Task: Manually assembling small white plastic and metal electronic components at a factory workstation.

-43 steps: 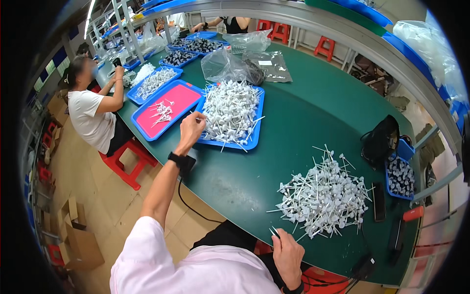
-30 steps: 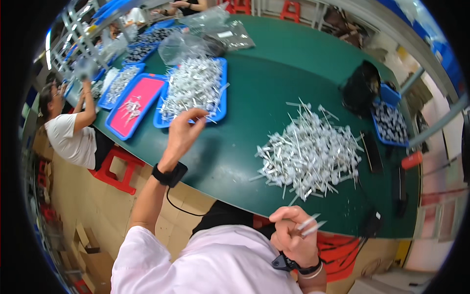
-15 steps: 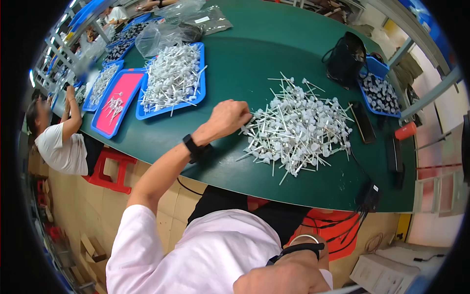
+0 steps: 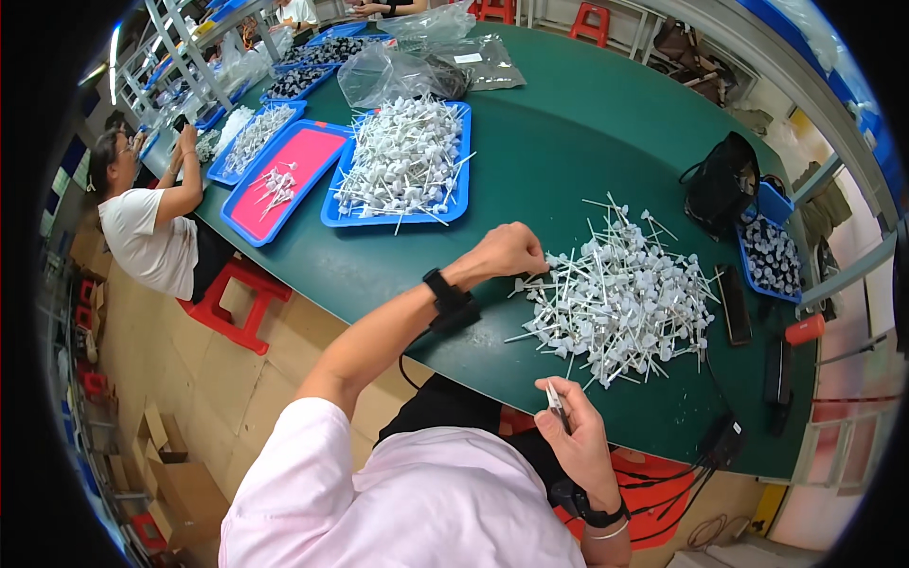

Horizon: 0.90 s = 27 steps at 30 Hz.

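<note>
Now left hand [image 4: 508,251] curled into white sticks [image 4: 620,298].

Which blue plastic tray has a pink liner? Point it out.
The blue tray with the pink liner, left of the blue tray heaped with white sticks. It holds only a few white pieces; the other trays show no pink.

green table [image 4: 568,123] | red stools [image 4: 234,303] | tan tiled floor [image 4: 161,379] | cardboard boxes [image 4: 170,473]
</note>
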### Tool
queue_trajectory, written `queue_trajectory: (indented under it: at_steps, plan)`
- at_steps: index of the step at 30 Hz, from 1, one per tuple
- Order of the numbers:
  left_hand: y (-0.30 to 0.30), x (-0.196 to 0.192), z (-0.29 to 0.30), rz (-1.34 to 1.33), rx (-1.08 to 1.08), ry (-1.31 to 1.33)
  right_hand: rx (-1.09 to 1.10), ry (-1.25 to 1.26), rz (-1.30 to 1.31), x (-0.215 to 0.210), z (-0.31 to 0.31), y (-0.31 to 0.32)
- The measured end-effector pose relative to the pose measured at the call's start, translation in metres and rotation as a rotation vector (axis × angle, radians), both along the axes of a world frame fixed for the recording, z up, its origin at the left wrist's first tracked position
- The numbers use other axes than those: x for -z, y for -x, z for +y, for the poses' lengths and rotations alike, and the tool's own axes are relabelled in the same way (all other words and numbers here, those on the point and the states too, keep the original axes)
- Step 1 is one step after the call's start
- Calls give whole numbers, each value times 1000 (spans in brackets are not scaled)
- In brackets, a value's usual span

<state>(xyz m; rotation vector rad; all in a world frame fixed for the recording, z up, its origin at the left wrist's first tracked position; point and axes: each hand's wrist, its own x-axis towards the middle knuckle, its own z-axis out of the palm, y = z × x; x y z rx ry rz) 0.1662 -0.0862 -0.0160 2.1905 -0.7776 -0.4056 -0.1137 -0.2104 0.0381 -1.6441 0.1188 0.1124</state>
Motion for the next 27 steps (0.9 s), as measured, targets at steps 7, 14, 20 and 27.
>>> queue_trajectory:
  at_steps: [7, 14, 20, 27]
  plan:
    - [96, -41, 54, 128, -144, 365, 55, 372, -180, 0, -8, -9]
    - [163, -22, 55, 373, -255, 671, 127, 691, -460, 7, 17, -36]
    - [163, -11, 57, 387, -253, 707, 112, 774, -424, 7, 16, -32]
    - [168, -32, 56, 670, -220, 672, 103, 862, -413, 6, 15, -30]
